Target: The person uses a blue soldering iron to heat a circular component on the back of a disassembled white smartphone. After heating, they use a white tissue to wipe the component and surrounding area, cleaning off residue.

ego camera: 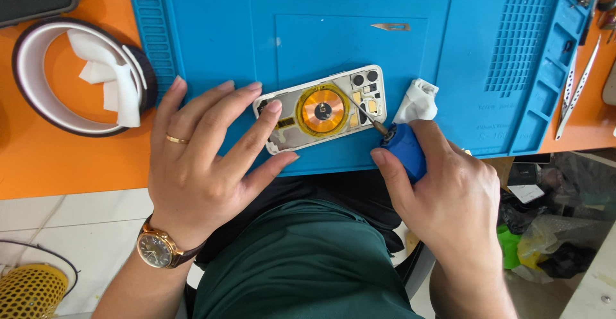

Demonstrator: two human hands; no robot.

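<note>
Green lap (301, 261) below phone (321, 110), cloth (417, 101) beside.

Orange bench (77, 158), blue mat (462, 68) on it, tape roll (38, 81), tweezers (577, 88) on the orange surface

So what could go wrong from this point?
The screwdriver tip sits close to the copper coil; a slip could scratch it. The left hand pins only one end of the phone housing, so it might pivot. The loose blade lies near the working area.
</note>
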